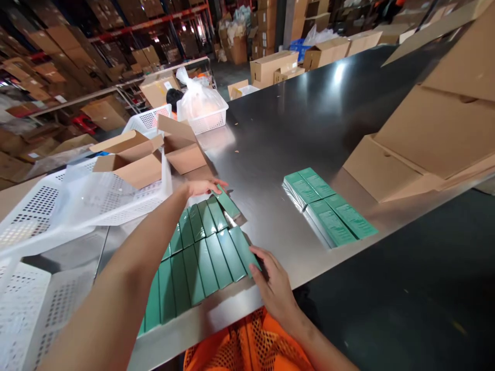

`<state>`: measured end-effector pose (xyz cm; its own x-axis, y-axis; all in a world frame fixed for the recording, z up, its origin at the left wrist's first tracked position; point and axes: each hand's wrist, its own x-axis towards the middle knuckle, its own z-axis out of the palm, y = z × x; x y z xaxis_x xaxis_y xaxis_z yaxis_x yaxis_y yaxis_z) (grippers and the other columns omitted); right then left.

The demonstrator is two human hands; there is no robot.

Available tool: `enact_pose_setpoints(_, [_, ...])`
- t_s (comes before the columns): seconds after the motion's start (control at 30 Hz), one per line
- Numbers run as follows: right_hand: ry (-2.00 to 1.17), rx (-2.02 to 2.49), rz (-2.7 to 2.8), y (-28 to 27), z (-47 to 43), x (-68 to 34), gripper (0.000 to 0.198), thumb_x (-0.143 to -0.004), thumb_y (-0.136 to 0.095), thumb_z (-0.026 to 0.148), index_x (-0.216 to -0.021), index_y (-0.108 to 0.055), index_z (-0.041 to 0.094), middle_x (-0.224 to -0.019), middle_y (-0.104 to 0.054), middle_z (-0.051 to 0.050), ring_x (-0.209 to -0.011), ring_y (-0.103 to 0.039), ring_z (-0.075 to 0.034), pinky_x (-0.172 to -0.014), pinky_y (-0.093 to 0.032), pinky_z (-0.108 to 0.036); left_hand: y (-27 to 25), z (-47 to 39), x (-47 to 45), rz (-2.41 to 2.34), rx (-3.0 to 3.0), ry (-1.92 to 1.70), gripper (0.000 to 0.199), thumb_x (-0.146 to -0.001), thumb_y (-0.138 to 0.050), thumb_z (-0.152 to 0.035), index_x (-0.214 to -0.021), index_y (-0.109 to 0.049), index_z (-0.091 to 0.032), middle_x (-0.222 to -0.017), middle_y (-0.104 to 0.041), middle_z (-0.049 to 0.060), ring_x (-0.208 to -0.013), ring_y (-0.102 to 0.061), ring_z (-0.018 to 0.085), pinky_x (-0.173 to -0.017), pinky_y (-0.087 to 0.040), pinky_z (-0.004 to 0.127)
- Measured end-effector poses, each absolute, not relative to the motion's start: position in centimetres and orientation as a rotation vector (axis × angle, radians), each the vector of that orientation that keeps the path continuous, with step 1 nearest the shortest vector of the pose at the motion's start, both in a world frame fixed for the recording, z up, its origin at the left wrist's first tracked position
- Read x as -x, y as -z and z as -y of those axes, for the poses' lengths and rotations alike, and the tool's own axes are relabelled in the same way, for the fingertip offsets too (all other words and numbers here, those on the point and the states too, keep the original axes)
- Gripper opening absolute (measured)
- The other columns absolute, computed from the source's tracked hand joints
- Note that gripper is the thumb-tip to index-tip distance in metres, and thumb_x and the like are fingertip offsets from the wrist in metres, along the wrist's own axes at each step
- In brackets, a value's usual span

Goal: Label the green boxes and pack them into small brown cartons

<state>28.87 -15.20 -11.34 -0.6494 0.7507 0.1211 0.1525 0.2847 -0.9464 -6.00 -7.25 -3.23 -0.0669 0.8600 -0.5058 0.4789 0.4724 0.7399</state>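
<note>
Two rows of slim green boxes [201, 268] lie side by side on the steel table, some with shiny film. At the far row's right end, my left hand [201, 188] pinches the far end of one green box [228, 202], which sits at an angle, slightly apart from its neighbours. My right hand [273, 281] has its thumb and fingers around the right end of the last green box [243, 247] in the near row. Part of the rows is hidden behind my left forearm. Further right, a block of green boxes [323, 206] lies in stacked layers.
White perforated baskets [116, 206] stand at the left, with open cartons [141, 167] on and beside them. A white basket [211, 116] holds a tied plastic bag. Large cardboard boxes [436, 139] occupy the steel table's [263, 149] right side. Its near edge runs close to my body.
</note>
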Motion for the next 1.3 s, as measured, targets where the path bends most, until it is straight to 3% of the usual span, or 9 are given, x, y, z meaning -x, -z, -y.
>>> enact_pose_setpoints(0.2, [-1.405, 0.771, 2.029, 10.8, 14.2, -28.3, 0.038, -0.098, -0.049, 0.041, -0.130, -0.057, 0.022, -0.125, -0.063, -0.010, -0.115, -0.061, -0.023, -0.099, -0.052, -0.038, 4.1, 6.7, 5.1, -1.583, -1.187, -0.408, 0.060, -0.057, -0.064, -0.024, -0.117, -0.067, -0.021, -0.124, -0.071, 0.009, -0.111, -0.066, 0.024, -0.090, -0.051, 0.034])
enact_pose_setpoints(0.33, [-1.419, 0.746, 2.006, 10.8, 13.0, -27.3, 0.046, -0.096, -0.049, 0.048, -0.132, -0.054, 0.021, -0.130, -0.059, -0.013, -0.117, -0.060, -0.024, -0.099, -0.052, -0.039, 4.3, 6.9, 4.8, -1.777, -1.310, -0.414, 0.046, -0.067, -0.063, -0.033, -0.111, -0.070, -0.021, -0.115, -0.074, 0.008, -0.105, -0.068, 0.025, -0.088, -0.053, 0.035])
enact_pose_setpoints(0.43, [-1.429, 0.800, 1.956, 10.8, 11.8, -25.6, 0.061, -0.097, -0.040, 0.056, -0.143, -0.044, 0.016, -0.147, -0.047, -0.018, -0.132, -0.050, -0.026, -0.106, -0.048, -0.042, 4.5, 7.9, 4.1, -1.979, -1.426, -0.401, 0.043, -0.077, -0.058, -0.049, -0.105, -0.072, -0.020, -0.112, -0.075, 0.007, -0.107, -0.067, 0.027, -0.094, -0.049, 0.035])
enact_pose_setpoints(0.53, [-1.501, 0.827, 1.946, 10.9, 10.6, -23.3, 0.073, -0.097, -0.033, 0.063, -0.150, -0.035, 0.013, -0.157, -0.034, -0.016, -0.145, -0.034, -0.026, -0.116, -0.035, -0.045, 4.9, 9.2, 2.6, -2.111, -1.513, -0.347, 0.045, -0.085, -0.050, -0.056, -0.103, -0.072, -0.022, -0.111, -0.075, 0.007, -0.107, -0.066, 0.027, -0.096, -0.047, 0.034])
enact_pose_setpoints(0.73, [-1.809, 0.738, 1.850, 11.3, 9.9, -21.2, 0.073, -0.094, -0.034, 0.072, -0.147, -0.045, 0.023, -0.153, -0.042, -0.008, -0.142, -0.039, -0.024, -0.119, -0.031, -0.044, 5.8, 10.6, 0.3, -2.377, -1.517, -0.283, 0.040, -0.094, -0.038, -0.044, -0.098, -0.069, -0.019, -0.106, -0.074, 0.011, -0.105, -0.066, 0.027, -0.092, -0.048, 0.035])
enact_pose_setpoints(0.87, [-1.845, 0.753, 1.783, 11.4, 10.0, -21.5, 0.071, -0.092, -0.040, 0.072, -0.144, -0.050, 0.025, -0.151, -0.046, -0.006, -0.141, -0.041, -0.024, -0.119, -0.030, -0.046, 5.8, 10.7, -0.3, -2.500, -1.512, -0.244, 0.049, -0.094, -0.036, -0.054, -0.096, -0.068, -0.017, -0.110, -0.071, 0.016, -0.109, -0.065, 0.030, -0.093, -0.047, 0.038])
enact_pose_setpoints(1.0, [-1.729, 0.764, 1.917, 11.0, 10.4, -21.8, 0.057, -0.099, -0.038, 0.060, -0.144, -0.050, 0.028, -0.146, -0.051, -0.004, -0.136, -0.047, -0.025, -0.114, -0.038, -0.048, 5.6, 10.9, -0.9, -2.510, -1.550, -0.142, 0.048, -0.093, -0.037, -0.056, -0.092, -0.067, -0.018, -0.103, -0.073, 0.016, -0.103, -0.067, 0.032, -0.087, -0.048, 0.038])
enact_pose_setpoints(1.13, [-1.541, 0.709, 2.235, 9.7, 10.5, -22.8, 0.061, -0.101, -0.038, 0.052, -0.153, -0.035, 0.021, -0.155, -0.037, -0.009, -0.144, -0.035, -0.024, -0.116, -0.035, -0.043, 5.5, 11.1, -1.0, -2.514, -1.577, -0.057, 0.047, -0.094, -0.033, -0.051, -0.098, -0.065, -0.017, -0.107, -0.073, 0.017, -0.104, -0.067, 0.033, -0.086, -0.049, 0.039])
enact_pose_setpoints(1.3, [-0.658, 0.960, 2.427, 7.1, 7.1, -27.6, 0.076, -0.090, -0.060, 0.049, -0.154, -0.032, 0.019, -0.162, -0.020, -0.016, -0.150, -0.010, -0.041, -0.115, -0.024, -0.064, 5.7, 11.2, -0.9, -2.505, -1.564, -0.017, 0.051, -0.095, -0.029, -0.055, -0.105, -0.063, -0.019, -0.111, -0.072, 0.015, -0.107, -0.066, 0.032, -0.088, -0.049, 0.039])
